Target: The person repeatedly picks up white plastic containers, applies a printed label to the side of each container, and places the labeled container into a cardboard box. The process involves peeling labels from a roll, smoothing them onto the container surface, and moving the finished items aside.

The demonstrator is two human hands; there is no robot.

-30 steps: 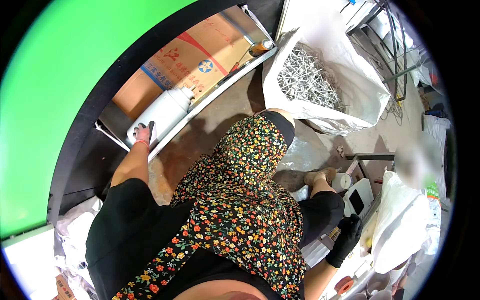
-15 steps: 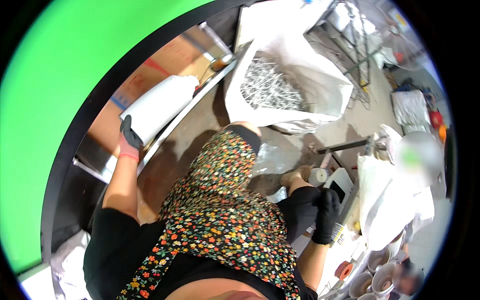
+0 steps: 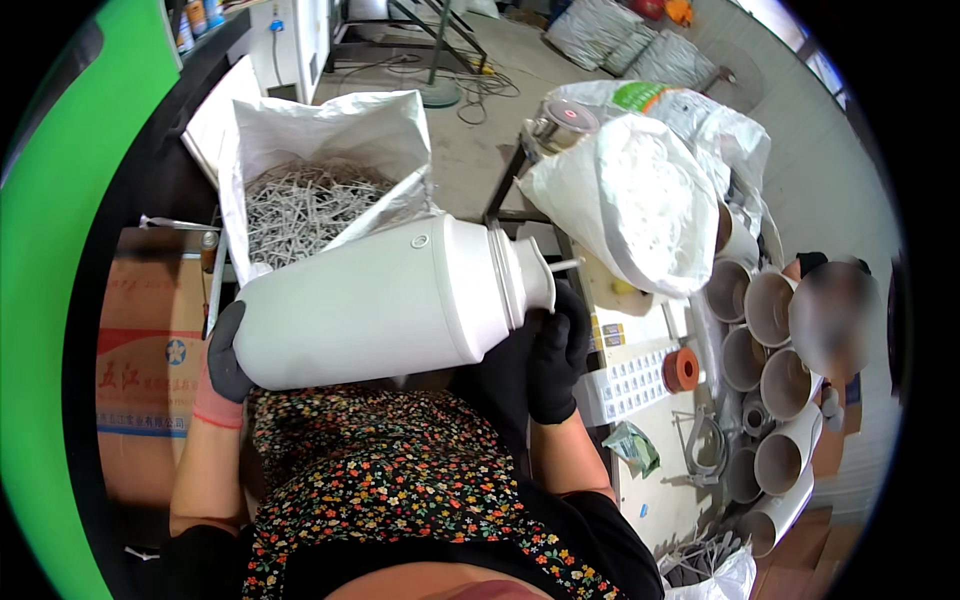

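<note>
A smooth, white cylindrical flask [image 3: 365,305] is gripped at its base by the gloved left hand [image 3: 228,358]. Whether its flared neck is gripped by the right hand [image 3: 556,362] cannot be told.

On my feed I count two gloved hands, one left hand [image 3: 228,350] and one right hand [image 3: 557,365]; one white flask [image 3: 360,310]; one cardboard carton [image 3: 140,400] near left; one red-brown tape roll [image 3: 681,370]; and at least seven grey cylinders [image 3: 768,310] at right.
</note>
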